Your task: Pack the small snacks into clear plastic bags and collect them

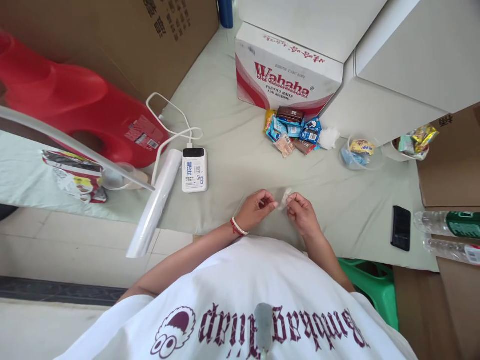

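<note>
Hands meet over the near edge of a pale green cloth-covered surface (225,110), seen from the head camera looking down past a white printed shirt. The left hand (256,209), with a beaded bracelet at the wrist, and the right hand (302,214) each pinch one side of a small clear wrapper (285,198). Thumbs and forefingers are closed on it, and the other fingers are curled in. The wrapper is held just above the cloth, close to the near edge, in the middle of the view. Whether anything is inside it is too small to tell.

Toward the far edge, a heap of snack packets (294,132) lies against a Wahaha water carton (287,70). A clear bowl (360,152) with a few packets sits near the far right. A white power bank (194,169) with its cable and a roll of clear film (155,205) lie to the left. The roll overhangs the near edge. A black phone (401,227) rests near the right edge.

Judging the risks: the grip is only a fingertip pinch on thin slippery film, so a sharp tug could tear it unevenly or make it slip free. So close to the near edge, anything released would likely fall to the lap or floor.
</note>
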The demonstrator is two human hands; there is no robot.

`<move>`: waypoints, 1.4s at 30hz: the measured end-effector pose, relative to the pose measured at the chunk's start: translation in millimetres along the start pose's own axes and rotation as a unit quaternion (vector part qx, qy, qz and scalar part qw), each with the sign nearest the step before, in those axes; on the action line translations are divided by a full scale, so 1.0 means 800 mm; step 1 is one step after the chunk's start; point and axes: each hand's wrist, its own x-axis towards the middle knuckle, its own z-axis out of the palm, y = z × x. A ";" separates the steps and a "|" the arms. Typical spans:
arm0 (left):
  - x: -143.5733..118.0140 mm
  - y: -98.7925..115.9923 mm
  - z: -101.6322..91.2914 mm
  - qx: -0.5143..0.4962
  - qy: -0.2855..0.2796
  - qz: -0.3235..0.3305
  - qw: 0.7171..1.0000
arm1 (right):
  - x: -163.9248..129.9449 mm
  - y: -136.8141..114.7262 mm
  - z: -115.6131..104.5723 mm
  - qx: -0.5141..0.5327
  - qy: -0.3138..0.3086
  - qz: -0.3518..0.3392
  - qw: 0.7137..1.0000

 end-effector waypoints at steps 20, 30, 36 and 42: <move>0.000 -0.011 -0.045 -0.412 0.046 -0.101 0.904 | -0.011 0.021 -0.050 -0.133 0.055 -0.009 0.990; -0.004 -0.007 -0.035 -0.377 -0.003 -0.079 0.923 | 0.019 0.007 -0.008 0.050 -0.086 0.031 0.995; -0.006 -0.016 -0.043 -0.398 0.040 -0.094 0.912 | 0.020 0.022 -0.001 0.117 -0.039 0.084 0.989; 0.002 -0.022 -0.044 -0.370 0.117 -0.100 0.916 | 0.011 0.021 -0.012 0.087 0.004 0.038 0.995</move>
